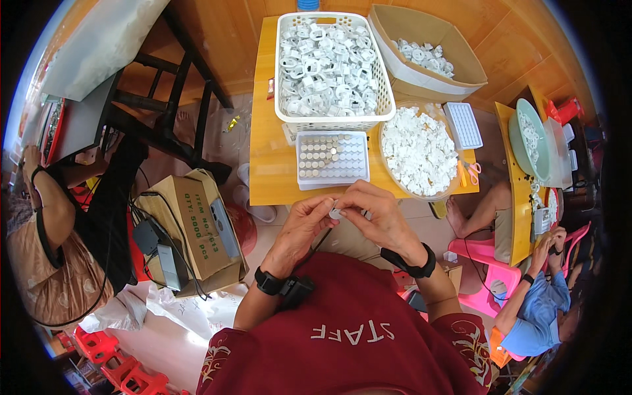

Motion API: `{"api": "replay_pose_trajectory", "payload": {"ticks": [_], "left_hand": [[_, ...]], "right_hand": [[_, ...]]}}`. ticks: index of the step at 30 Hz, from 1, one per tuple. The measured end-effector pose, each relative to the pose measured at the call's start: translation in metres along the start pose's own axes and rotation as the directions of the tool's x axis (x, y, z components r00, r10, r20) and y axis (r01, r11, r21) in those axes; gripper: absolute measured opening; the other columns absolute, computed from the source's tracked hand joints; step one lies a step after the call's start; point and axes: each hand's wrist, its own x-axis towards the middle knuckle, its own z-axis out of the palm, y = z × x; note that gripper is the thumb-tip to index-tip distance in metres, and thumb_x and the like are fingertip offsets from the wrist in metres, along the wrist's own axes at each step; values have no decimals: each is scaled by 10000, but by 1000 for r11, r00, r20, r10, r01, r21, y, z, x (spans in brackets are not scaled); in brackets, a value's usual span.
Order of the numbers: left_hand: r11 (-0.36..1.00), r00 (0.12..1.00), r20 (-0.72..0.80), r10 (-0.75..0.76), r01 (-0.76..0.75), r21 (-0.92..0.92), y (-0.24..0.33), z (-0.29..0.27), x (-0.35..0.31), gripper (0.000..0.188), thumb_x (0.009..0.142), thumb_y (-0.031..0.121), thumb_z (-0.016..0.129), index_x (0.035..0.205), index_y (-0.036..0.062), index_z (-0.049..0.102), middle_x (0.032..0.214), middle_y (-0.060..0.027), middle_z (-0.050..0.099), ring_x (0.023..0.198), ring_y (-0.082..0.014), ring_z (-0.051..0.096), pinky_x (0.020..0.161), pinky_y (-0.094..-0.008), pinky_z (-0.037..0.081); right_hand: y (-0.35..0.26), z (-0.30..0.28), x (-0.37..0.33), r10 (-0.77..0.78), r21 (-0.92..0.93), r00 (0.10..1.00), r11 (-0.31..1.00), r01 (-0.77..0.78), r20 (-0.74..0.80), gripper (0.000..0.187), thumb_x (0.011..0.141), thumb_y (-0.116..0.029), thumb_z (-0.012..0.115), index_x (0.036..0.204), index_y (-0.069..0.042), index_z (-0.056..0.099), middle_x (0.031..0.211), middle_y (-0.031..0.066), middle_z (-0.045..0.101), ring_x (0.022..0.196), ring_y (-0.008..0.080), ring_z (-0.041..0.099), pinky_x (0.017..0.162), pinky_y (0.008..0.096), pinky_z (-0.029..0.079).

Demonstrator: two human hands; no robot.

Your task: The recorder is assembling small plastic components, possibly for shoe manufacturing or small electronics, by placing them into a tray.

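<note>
My left hand and my right hand meet in front of the table's near edge. Between their fingertips is a small round whitish-silver piece, pinched from both sides; its details are partly covered by the fingers. Just beyond them on the table lies a white tray with rows of round pockets, many filled with silvery discs like button cells. Behind the tray stands a white basket heaped with white and clear plastic parts. To its right, a round clear bowl holds small white pieces.
An open carton with more parts sits at the table's back right, near another pocketed tray. Orange-handled scissors lie beside the bowl. A cardboard box with cables is on my left. Co-workers sit on both sides, one by a green basin.
</note>
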Motion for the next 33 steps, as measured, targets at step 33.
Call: {"api": "replay_pose_trajectory", "payload": {"ticks": [33], "left_hand": [[866,913,-106,395,-331,374,-9,13,3,159,799,-19,585,950,-6,633,894,-48,547,789,-119,579,689,-223,507]], "right_hand": [[14,33,-16,548,713,832,620,-328,-93,75,764,11,574,807,-12,517,744,6,544,672,58,515,613,195,416]]}}
